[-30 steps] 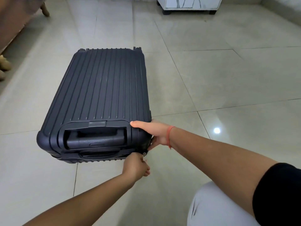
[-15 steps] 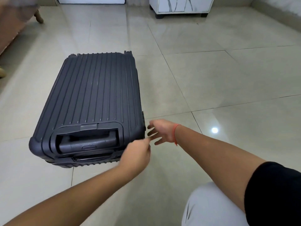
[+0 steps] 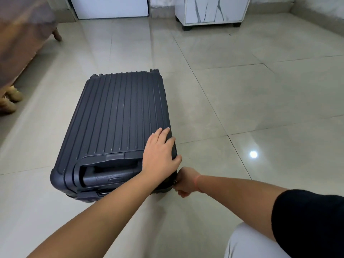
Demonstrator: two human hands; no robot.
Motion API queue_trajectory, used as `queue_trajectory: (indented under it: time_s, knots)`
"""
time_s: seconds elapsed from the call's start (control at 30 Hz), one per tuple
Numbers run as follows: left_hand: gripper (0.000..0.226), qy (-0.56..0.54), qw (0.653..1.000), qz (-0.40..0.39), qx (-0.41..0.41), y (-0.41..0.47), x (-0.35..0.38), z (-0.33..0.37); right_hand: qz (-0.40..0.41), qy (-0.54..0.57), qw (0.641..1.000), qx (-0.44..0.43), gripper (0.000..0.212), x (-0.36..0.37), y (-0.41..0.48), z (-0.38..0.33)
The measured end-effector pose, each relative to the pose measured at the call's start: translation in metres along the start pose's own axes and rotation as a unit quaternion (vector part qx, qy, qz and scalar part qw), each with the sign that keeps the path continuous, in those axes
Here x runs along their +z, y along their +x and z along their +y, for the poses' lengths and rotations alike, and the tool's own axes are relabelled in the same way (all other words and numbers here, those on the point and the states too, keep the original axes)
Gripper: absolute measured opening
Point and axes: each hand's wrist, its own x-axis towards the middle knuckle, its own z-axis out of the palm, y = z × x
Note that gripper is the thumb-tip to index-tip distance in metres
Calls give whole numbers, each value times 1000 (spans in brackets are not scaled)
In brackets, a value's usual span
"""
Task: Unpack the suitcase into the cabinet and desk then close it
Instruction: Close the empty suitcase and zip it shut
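Note:
A dark grey ribbed hard-shell suitcase point(image 3: 119, 116) lies flat and closed on the tiled floor, its retractable handle point(image 3: 104, 176) facing me. My left hand point(image 3: 160, 153) rests flat on the lid's near right corner, fingers spread. My right hand point(image 3: 186, 181) is at the suitcase's near right corner, fingers pinched on the small metal zipper pull point(image 3: 175, 182) on the side seam. A thin red band circles my right wrist.
A white marble-patterned cabinet point(image 3: 212, 10) on short dark legs stands at the back right. A white door or panel point(image 3: 109, 6) is at the back centre. A brown wooden furniture piece point(image 3: 20, 38) runs along the left, with tan shoes point(image 3: 11, 99) beside it.
My hands have swapped roles: the left left the zipper at the corner and now presses on the lid, while the right came off the lid edge and took the zipper pull.

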Motion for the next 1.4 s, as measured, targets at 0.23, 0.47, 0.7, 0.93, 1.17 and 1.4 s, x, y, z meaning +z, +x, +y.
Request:
queue_trajectory:
  time_s: [0.23, 0.47, 0.7, 0.93, 1.17, 1.4]
  knots:
    - [66, 12, 1000, 16, -9, 2, 3, -13, 200, -360, 904, -112, 31, -47, 14, 0]
    - [62, 19, 999, 23, -24, 1, 6, -12, 316, -203, 924, -74, 28, -43, 52, 6]
    - [73, 91, 984, -83, -126, 65, -20, -3, 266, -152, 947, -102, 30, -44, 45, 14]
    - [103, 92, 964, -105, -228, 117, -31, -16, 267, -332, 864, -267, 14, -67, 44, 22]
    - [113, 101, 961, -142, -214, 180, -18, -41, 305, -383, 845, -215, 34, -86, 82, 40]
    - [104, 145, 973, -90, -156, 214, -8, -49, 335, -394, 850, -104, 35, -205, 149, -33]
